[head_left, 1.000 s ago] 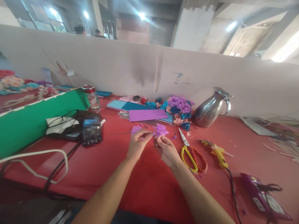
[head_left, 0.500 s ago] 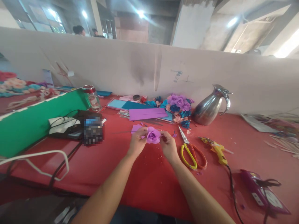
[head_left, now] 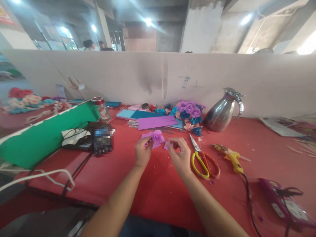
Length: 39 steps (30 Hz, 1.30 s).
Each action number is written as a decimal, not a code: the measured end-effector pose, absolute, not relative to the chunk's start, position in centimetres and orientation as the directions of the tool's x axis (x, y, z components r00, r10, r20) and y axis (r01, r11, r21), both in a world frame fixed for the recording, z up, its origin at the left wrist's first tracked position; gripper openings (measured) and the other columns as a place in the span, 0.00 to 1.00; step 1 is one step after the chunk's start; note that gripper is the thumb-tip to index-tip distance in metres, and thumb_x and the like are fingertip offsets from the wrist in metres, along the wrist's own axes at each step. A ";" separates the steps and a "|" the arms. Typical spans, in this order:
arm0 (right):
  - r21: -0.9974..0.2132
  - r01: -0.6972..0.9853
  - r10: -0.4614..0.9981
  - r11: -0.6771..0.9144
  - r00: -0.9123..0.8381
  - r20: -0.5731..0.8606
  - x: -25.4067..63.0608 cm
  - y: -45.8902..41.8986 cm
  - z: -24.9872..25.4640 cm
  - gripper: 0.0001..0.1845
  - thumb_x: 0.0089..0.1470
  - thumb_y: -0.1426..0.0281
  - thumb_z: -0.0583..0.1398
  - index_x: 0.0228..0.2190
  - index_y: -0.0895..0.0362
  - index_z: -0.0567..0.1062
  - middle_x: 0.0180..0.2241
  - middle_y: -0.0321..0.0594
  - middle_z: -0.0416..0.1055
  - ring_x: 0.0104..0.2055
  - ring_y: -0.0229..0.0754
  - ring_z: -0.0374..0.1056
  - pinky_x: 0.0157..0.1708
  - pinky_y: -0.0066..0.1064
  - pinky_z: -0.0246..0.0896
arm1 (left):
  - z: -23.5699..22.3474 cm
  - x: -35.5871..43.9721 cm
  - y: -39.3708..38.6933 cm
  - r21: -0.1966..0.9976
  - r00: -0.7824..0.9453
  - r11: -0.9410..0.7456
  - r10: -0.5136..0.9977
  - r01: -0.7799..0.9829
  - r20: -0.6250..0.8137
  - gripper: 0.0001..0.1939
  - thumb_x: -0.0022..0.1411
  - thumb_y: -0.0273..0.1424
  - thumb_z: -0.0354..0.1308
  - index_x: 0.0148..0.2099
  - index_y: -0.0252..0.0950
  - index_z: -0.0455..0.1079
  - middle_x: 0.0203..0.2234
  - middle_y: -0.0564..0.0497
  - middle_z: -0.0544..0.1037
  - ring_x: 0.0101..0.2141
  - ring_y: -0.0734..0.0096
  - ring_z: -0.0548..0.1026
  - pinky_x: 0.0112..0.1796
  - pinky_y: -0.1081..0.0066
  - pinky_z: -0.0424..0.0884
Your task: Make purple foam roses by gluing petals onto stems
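A purple paper flower (head_left: 157, 135) stands upright with its bloom toward the far side, pinched low down by my left hand (head_left: 143, 152). Purple paper pieces (head_left: 145, 135) lie just behind that hand, partly covered by it. My right hand (head_left: 180, 152) is a short way to the right of the flower, apart from it. Its thumb and forefinger close on a small purple paper petal (head_left: 166, 145). Right of this hand lie scissors (head_left: 201, 161) with one yellow and one red-orange handle, blades pointing away.
Behind my hands are a purple paper sheet (head_left: 158, 122), blue sheets (head_left: 145, 114) and a bunch of paper flowers (head_left: 190, 110). A steel jug (head_left: 221, 113), a yellow glue gun (head_left: 232, 158) and a purple box (head_left: 283, 200) stand right. Left are a glass jar (head_left: 101, 110) and green board (head_left: 49, 135).
My right hand has come away from the flower to the right, with a petal at its fingertips. The flower has tipped from facing me to upright, slightly farther back. The view has shifted slightly.
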State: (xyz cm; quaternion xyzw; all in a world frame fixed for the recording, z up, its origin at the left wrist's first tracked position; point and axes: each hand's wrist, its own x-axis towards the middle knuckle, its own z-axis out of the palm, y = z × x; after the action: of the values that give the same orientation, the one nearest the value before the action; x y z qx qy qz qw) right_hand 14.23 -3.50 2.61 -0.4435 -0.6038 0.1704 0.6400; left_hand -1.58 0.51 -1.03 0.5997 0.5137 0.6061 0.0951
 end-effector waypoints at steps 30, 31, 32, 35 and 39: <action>-0.582 0.496 0.642 0.644 0.062 0.764 14.1 -3.6 2.8 0.08 0.53 0.75 0.59 0.37 0.53 0.73 0.33 0.40 0.71 0.35 0.43 0.67 0.37 0.37 0.64 | 1.3 0.2 -1.1 0.895 -0.125 -0.354 0.909 0.270 0.398 0.10 0.52 0.37 0.63 0.29 0.35 0.75 0.22 0.55 0.71 0.26 0.73 0.65 0.29 0.74 0.62; -0.596 0.480 0.654 0.644 0.057 0.754 14.2 -3.6 2.9 0.09 0.52 0.76 0.59 0.37 0.53 0.73 0.34 0.40 0.70 0.36 0.43 0.66 0.37 0.37 0.64 | 1.3 0.2 -1.1 0.903 -0.140 -0.344 0.911 0.256 0.387 0.10 0.52 0.38 0.63 0.30 0.35 0.76 0.22 0.55 0.72 0.26 0.73 0.65 0.29 0.74 0.62; -0.612 0.463 0.669 0.642 0.052 0.741 14.3 -3.5 3.0 0.10 0.51 0.76 0.58 0.37 0.54 0.73 0.34 0.41 0.70 0.36 0.43 0.66 0.37 0.37 0.65 | 1.3 0.1 -1.0 0.909 -0.151 -0.336 0.913 0.245 0.379 0.10 0.51 0.38 0.64 0.31 0.35 0.76 0.22 0.55 0.72 0.26 0.73 0.65 0.30 0.74 0.62; -0.651 0.431 0.705 0.625 0.047 0.708 14.4 -3.3 2.8 0.10 0.51 0.76 0.58 0.36 0.54 0.73 0.34 0.41 0.68 0.37 0.44 0.66 0.36 0.36 0.65 | 0.9 0.0 -0.8 0.917 -0.153 -0.326 0.919 0.230 0.365 0.10 0.51 0.37 0.64 0.31 0.35 0.77 0.23 0.55 0.74 0.27 0.72 0.67 0.31 0.73 0.64; -0.649 0.445 0.706 0.617 0.049 0.706 14.5 -3.2 2.6 0.10 0.50 0.76 0.58 0.36 0.54 0.74 0.35 0.41 0.68 0.38 0.44 0.66 0.38 0.36 0.65 | 0.1 -0.2 -0.5 0.928 -0.137 -0.299 0.933 0.222 0.333 0.10 0.52 0.37 0.64 0.34 0.36 0.79 0.25 0.53 0.77 0.29 0.69 0.71 0.35 0.70 0.67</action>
State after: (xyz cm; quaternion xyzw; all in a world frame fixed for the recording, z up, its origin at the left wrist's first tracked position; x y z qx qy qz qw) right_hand 14.49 -3.20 2.58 -0.4230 -0.6804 0.1111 0.5881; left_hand -0.23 -0.47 0.12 0.5763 0.5010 0.5633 0.3155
